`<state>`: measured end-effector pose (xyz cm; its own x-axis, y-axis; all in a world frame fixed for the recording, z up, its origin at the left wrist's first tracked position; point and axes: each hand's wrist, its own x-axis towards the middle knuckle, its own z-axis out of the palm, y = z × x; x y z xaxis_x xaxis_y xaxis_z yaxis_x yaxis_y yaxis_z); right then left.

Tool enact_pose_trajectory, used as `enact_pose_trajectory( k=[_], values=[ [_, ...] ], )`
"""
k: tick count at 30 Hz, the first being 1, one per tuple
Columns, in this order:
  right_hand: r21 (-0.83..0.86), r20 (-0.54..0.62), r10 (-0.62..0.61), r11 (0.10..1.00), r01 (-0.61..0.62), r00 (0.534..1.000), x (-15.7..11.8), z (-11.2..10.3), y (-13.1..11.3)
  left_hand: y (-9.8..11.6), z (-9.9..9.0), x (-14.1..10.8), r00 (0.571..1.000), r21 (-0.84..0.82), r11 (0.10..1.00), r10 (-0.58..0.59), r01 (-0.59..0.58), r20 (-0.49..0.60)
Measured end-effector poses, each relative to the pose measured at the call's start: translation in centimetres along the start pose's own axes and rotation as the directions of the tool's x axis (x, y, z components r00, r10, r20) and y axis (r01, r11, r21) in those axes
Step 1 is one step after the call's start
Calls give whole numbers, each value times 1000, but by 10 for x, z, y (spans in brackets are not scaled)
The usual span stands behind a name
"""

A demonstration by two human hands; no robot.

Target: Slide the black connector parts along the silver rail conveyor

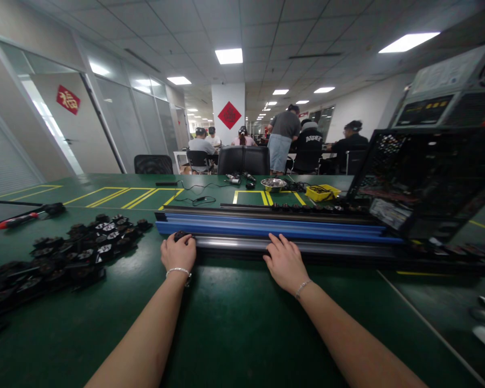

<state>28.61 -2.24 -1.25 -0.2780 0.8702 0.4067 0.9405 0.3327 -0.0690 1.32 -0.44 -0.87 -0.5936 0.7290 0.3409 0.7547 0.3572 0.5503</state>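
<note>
Left hand (178, 252) grasping end of silver bar (232, 242); right hand (285, 263) unclenched on bar. Beyond right hand: yellow basket (333, 192), dark cables (320, 189) inside; metal bowl (274, 188), contents unclear.

Rails (275, 228) lie side by side across a table (226, 334), with the left hand (178, 252) and right hand (283, 262) on the nearest. A heap of parts (85, 253) lies left, a computer case (366, 170) right, a bowl (274, 188) and basket (333, 193) behind.
</note>
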Motion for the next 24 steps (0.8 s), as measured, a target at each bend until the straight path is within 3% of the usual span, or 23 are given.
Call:
enact_pose_trajectory(
  k=[15, 24],
  values=[
    [9, -2, 5, 1000, -5, 1000, 0, 1, 1, -17, 6, 18, 997, -101, 992, -69, 73, 44],
    [13, 7, 10, 1000, -10, 1000, 0, -1, 0, -28, 9, 32, 999, -128, 991, -45, 47, 15]
  ],
)
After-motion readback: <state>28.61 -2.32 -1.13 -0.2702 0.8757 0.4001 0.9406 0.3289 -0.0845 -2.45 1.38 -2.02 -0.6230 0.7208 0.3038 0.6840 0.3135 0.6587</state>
